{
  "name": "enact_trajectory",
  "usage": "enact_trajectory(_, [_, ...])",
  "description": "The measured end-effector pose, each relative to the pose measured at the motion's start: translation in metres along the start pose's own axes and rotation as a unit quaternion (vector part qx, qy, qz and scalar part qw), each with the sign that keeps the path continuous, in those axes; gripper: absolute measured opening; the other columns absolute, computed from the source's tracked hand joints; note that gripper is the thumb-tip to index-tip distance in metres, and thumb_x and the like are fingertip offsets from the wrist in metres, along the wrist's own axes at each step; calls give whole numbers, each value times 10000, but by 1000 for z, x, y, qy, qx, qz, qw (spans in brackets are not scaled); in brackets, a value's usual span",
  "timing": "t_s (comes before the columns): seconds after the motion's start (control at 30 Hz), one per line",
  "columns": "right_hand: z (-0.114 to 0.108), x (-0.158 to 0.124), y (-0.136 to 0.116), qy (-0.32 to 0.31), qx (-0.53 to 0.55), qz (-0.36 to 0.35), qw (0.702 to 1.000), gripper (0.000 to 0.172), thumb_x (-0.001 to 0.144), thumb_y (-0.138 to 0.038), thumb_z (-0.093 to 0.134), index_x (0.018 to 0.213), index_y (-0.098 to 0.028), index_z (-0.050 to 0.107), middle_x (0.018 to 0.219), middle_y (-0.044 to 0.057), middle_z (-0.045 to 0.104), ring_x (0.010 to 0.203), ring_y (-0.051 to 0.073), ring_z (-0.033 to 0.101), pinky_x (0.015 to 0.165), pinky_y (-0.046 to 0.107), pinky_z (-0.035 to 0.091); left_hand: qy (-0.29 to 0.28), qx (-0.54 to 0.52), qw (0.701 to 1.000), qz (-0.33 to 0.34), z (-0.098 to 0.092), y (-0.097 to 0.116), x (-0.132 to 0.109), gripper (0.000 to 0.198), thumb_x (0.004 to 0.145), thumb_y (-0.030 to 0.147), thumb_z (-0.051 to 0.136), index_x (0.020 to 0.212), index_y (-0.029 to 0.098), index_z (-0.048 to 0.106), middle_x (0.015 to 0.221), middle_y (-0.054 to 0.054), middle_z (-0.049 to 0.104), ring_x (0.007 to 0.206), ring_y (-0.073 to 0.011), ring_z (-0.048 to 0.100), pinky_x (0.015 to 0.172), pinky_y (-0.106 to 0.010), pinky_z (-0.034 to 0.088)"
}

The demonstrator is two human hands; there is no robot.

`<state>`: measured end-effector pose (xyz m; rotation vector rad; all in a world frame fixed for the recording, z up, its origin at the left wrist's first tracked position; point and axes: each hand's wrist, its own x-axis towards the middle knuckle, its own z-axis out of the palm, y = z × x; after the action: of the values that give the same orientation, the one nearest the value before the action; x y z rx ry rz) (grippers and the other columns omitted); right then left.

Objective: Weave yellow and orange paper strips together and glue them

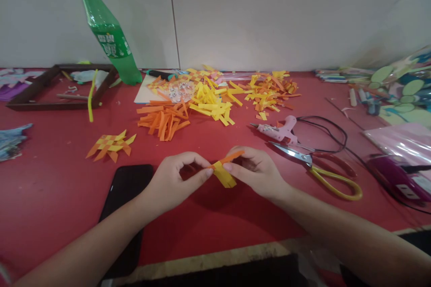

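Note:
Between my two hands, just above the red table, are yellow paper strips [225, 176] crossed by an orange paper strip [233, 157]. My left hand [183, 172] pinches the orange strip's left end between thumb and forefinger. On the other side my right hand [256, 168] pinches the strips near the crossing, its thumb on the yellow paper. Beyond my hands lie a heap of orange strips [164, 121] and a heap of yellow strips [212, 101]. A woven orange and yellow paper piece [111, 144] rests to the left.
A black phone [129, 188] lies by my left forearm. Scissors [313, 166] and a pink glue gun [278, 131] with its cord are at the right. Behind stand a green bottle [116, 49] and a wooden frame [33, 106]. A purple device [397, 177] sits far right.

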<state>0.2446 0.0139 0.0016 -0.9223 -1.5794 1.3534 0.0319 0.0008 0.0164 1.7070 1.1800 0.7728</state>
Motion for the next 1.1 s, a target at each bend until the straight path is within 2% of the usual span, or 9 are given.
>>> enact_trajectory(0.13, [0, -2, -1, -21, -11, 10, 1000, 141, 840, -294, 677, 806, -158, 665, 712, 14, 619, 608, 100, 558, 542, 237, 456, -45, 2, 999, 27, 0, 4, -1, 142, 850, 334, 632, 890, 204, 671, 859, 3, 714, 780, -144, 642, 736, -236, 489])
enact_trajectory(0.23, [2, -4, -4, -55, -13, 19, 998, 148, 842, -292, 669, 783, -158, 649, 680, 1, 593, 580, 95, 536, 534, 242, 442, -54, -8, 998, 26, 0, 7, -1, 162, 847, 357, 641, 872, 201, 676, 828, 0, 709, 759, -146, 636, 722, -238, 490])
enact_trajectory(0.33, [3, -5, -6, -72, -44, 21, 996, 155, 841, -297, 662, 782, -155, 645, 684, 5, 597, 606, 101, 541, 558, 245, 442, -46, -18, 999, 13, 1, 5, 1, 160, 860, 343, 628, 814, 198, 680, 773, 9, 702, 725, -135, 631, 689, -223, 487])
enact_trajectory(0.43, [3, -4, -5, -63, -68, 34, 995, 173, 837, -325, 666, 793, -158, 649, 716, 13, 615, 644, 106, 549, 586, 240, 452, -26, -22, 999, -2, 1, 1, 2, 174, 875, 342, 615, 804, 197, 680, 767, 11, 702, 722, -133, 633, 688, -222, 485])
enact_trajectory(0.63, [1, -3, 3, -48, -64, 38, 996, 209, 832, -371, 672, 784, -170, 640, 733, 6, 610, 631, 96, 521, 548, 209, 423, -20, -59, 997, -36, 0, -3, 4, 215, 866, 392, 627, 811, 190, 677, 782, 2, 703, 737, -142, 645, 670, -226, 485])
enact_trajectory(0.77, [0, -3, 3, -51, -60, 65, 995, 229, 836, -382, 667, 790, -160, 637, 713, -2, 587, 624, 89, 492, 545, 203, 402, -4, -83, 995, -54, 1, -5, 4, 225, 839, 404, 660, 919, 193, 663, 856, -13, 706, 791, -153, 655, 710, -243, 499])
enact_trajectory(0.83, [0, -3, 0, -71, -54, 86, 992, 256, 842, -403, 651, 792, -154, 624, 696, -10, 549, 606, 85, 461, 527, 204, 379, 6, -99, 993, -60, 1, -6, 4, 253, 824, 399, 680, 965, 193, 640, 876, -16, 702, 802, -152, 657, 716, -244, 503])
enact_trajectory(0.97, [0, -3, -5, -153, -56, 107, 981, 343, 839, -442, 627, 678, -157, 524, 637, -39, 412, 559, 74, 373, 480, 206, 299, 4, -119, 991, -55, 1, -6, 7, 237, 824, 397, 676, 906, 181, 629, 847, -22, 693, 770, -150, 650, 686, -244, 509])
enact_trajectory(1.1, [-2, -2, -4, -151, -71, 111, 980, 359, 849, -450, 598, 660, -164, 494, 615, -43, 393, 547, 76, 363, 475, 209, 287, 8, -112, 993, -45, 3, -6, 9, 243, 825, 393, 667, 931, 177, 636, 879, -39, 694, 797, -165, 653, 715, -267, 516])
